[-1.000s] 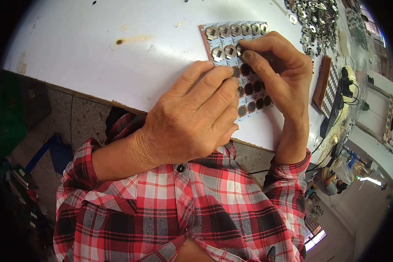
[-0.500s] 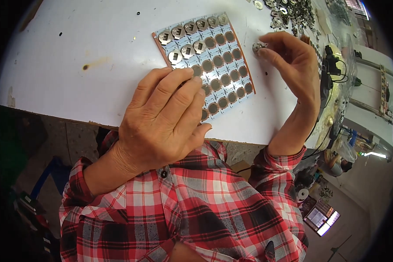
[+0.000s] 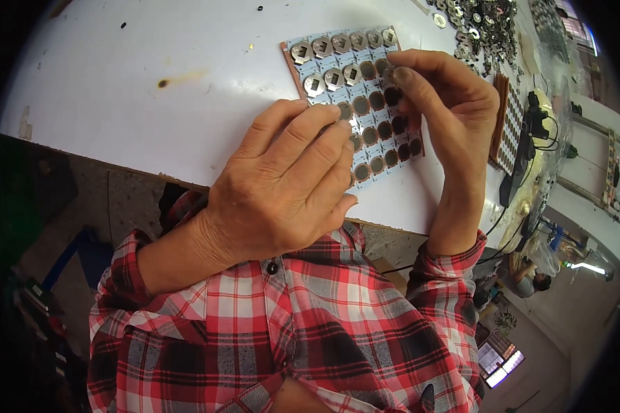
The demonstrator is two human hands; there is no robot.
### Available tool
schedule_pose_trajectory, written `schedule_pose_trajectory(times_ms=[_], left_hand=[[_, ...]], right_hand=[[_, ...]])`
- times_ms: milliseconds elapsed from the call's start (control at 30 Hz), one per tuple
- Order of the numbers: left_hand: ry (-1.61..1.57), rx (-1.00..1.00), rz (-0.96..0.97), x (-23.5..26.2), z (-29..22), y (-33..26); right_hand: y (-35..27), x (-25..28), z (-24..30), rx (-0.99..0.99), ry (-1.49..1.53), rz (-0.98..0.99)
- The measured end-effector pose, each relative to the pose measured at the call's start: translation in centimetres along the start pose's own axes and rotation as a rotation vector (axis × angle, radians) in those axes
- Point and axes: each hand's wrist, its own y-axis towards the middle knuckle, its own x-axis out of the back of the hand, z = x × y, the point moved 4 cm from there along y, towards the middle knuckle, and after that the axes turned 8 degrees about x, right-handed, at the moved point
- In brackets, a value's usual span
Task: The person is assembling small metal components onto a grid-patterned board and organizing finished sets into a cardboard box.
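Observation:
A light-blue circuit board panel (image 3: 327, 64) with brown edges lies on the white table. Silver coin-cell holders (image 3: 341, 43) fill its far row and the left part of the second row; round dark pads (image 3: 370, 135) show elsewhere. My left hand (image 3: 282, 172) rests over the panel's near left part, fingers stretched out and the thumb by the near edge; what lies under the palm is hidden. Above the right end of the second row, my right hand (image 3: 455, 103) pinches a small metal coin-cell holder (image 3: 388, 71), mostly covered by the fingertips.
A heap of loose metal holders (image 3: 479, 31) lies at the far right. Beside my right wrist stands a stack of similar panels (image 3: 508, 127), with a black power strip and cables (image 3: 523, 158) next to it. The table's near edge (image 3: 103, 160) runs below my left hand.
My right hand has come left from beside the panel to over its right end, still pinching the holder. The whole view has shifted, and my left hand stays on the panel.

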Motion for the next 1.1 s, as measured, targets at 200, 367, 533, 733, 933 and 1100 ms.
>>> schedule_pose_trajectory(times_ms=[200, 367, 533, 733, 933, 1100], left_hand=[[-0.031, 0.011, -0.007, -0.1, 0.0, -0.1], [-0.02, 0.017, -0.007, -0.2, -0.1, -0.2], [-0.027, 0.016, -0.012, -0.2, -0.1, -0.2], [-0.034, 0.031, -0.006, -0.1, -0.1, -0.2], [-0.052, 0.037, -0.012, -0.2, -0.2, -0.2], [-0.054, 0.028, 0.006, 0.0, -0.2, 0.0]], right_hand=[[0.1, -0.7, -0.4, 0.009, -0.017, -0.014], [0.0, -1.6, -0.2, 0.039, -0.002, -0.04], [-0.3, -1.8, 0.1, 0.062, -0.085, -0.035], [0.0, -1.3, -0.6, 0.165, -0.212, 0.051], [0.4, -0.5, -0.9, 0.135, -0.116, 0.118], [0.9, -0.1, -1.0, 0.079, -0.065, 0.233]])
